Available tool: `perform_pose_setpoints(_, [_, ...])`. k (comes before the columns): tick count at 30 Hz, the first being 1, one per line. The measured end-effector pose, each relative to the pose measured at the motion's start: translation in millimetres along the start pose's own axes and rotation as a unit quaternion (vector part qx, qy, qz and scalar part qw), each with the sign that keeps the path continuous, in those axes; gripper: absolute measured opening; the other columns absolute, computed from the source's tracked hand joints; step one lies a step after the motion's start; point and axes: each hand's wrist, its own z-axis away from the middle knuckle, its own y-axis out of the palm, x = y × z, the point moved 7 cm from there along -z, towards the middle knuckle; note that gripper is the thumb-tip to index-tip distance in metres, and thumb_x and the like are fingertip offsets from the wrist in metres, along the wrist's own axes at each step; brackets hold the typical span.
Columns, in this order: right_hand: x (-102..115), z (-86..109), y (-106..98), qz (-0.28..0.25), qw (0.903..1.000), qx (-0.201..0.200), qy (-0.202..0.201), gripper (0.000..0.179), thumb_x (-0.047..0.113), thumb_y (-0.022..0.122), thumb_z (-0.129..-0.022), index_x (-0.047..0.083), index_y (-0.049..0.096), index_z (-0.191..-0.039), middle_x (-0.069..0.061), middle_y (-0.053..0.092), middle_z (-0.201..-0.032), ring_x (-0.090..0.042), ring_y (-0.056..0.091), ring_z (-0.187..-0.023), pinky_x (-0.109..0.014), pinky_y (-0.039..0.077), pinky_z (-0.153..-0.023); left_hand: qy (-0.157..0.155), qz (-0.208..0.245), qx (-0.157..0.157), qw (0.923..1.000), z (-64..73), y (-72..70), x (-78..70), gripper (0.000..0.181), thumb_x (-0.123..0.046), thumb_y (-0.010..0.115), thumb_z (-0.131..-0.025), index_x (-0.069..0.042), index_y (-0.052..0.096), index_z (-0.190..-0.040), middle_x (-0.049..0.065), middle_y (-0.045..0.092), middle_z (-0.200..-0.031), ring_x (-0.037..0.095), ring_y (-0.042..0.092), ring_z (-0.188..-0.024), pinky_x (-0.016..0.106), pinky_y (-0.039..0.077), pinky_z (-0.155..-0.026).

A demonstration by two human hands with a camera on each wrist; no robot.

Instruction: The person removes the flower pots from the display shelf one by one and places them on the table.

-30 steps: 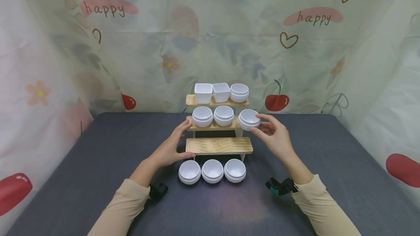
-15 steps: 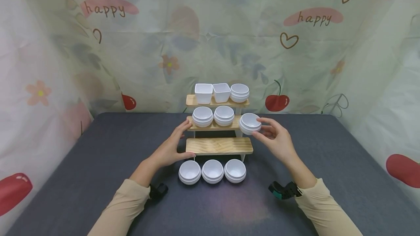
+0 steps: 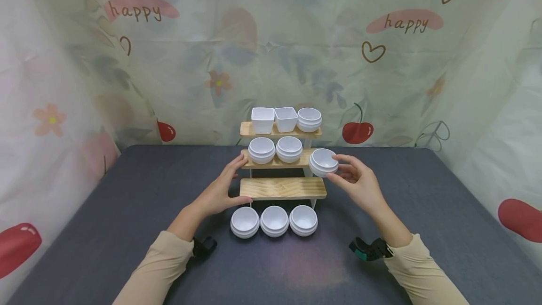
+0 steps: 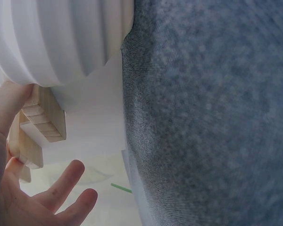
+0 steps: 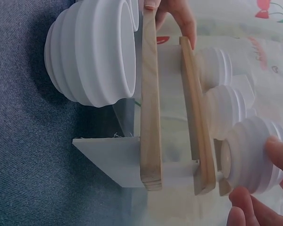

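Observation:
My right hand [image 3: 355,182] pinches a white round ribbed bowl [image 3: 323,163] between thumb and fingers. It is tilted toward me at the right end of the middle shelf [image 3: 277,164] of a three-step wooden stand. In the right wrist view, the base of the held bowl [image 5: 254,155] appears off the shelf board. My left hand [image 3: 218,193] is at the stand's left side, thumb at the lower shelf [image 3: 283,188] and fingertips at the middle shelf's end. Its other fingers [image 4: 68,181] extend straight in the left wrist view. Two round bowls [image 3: 289,149] sit beside the held one.
On the top shelf [image 3: 247,130] stand two square white cups [image 3: 262,120] and a round bowl [image 3: 309,119]. Three round bowls [image 3: 274,221] line the dark cloth [image 3: 271,272] before the stand. A printed curtain [image 3: 271,60] hangs behind.
My right hand has drawn the bowl slightly down toward me and to the right, off the line of the other two bowls. The left hand has stayed in place.

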Motion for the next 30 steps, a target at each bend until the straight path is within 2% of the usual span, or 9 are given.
perform_pose_setpoints(10, [-1.6,2.8,-0.3,-0.008,0.9999,0.008,0.002,0.044,0.018,0.071,-0.083,0.010,0.057,-0.123,-0.019,0.067,-0.110,0.007,0.059,-0.080,-0.012,0.051,-0.072,0.003,-0.004,-0.001,1.0000,-0.6,0.3,0.4,0.098,-0.022,0.078,-0.075,-0.017,0.015,-0.149,0.007,0.006,-0.159,0.031,0.031,-0.139,0.049,0.037,-0.109])
perform_pose_setpoints(18, [-2.0,5.9,-2.1,-0.010,0.9998,0.017,0.000,0.043,0.018,0.071,-0.083,0.010,0.057,-0.123,-0.020,0.067,-0.110,-0.001,0.061,-0.082,-0.011,0.051,-0.072,0.011,-0.007,-0.004,0.9999,-0.8,-0.3,-0.4,0.097,-0.021,0.078,-0.075,-0.015,0.016,-0.149,0.007,0.007,-0.159,0.030,0.029,-0.140,0.046,0.038,-0.109])
perform_pose_setpoints(24, [-1.8,8.0,-3.0,-0.015,0.9995,0.025,-0.008,0.043,0.016,0.072,-0.082,0.009,0.057,-0.122,-0.020,0.067,-0.109,0.004,0.060,-0.079,-0.012,0.052,-0.071,0.009,-0.007,-0.003,0.9999,-0.8,0.0,-0.5,0.097,-0.021,0.079,-0.075,-0.016,0.015,-0.149,0.007,0.006,-0.159,0.030,0.030,-0.140,0.046,0.038,-0.109])
perform_pose_setpoints(30, [-3.7,10.5,-2.3,-0.018,0.9991,0.038,-0.009,0.044,0.017,0.072,-0.082,0.010,0.057,-0.123,-0.019,0.067,-0.111,0.002,0.060,-0.079,-0.014,0.052,-0.071,0.004,-0.004,-0.001,1.0000,-0.6,0.2,-0.8,0.098,-0.021,0.079,-0.075,-0.017,0.015,-0.149,0.007,0.006,-0.159,0.031,0.032,-0.138,0.048,0.038,-0.108])
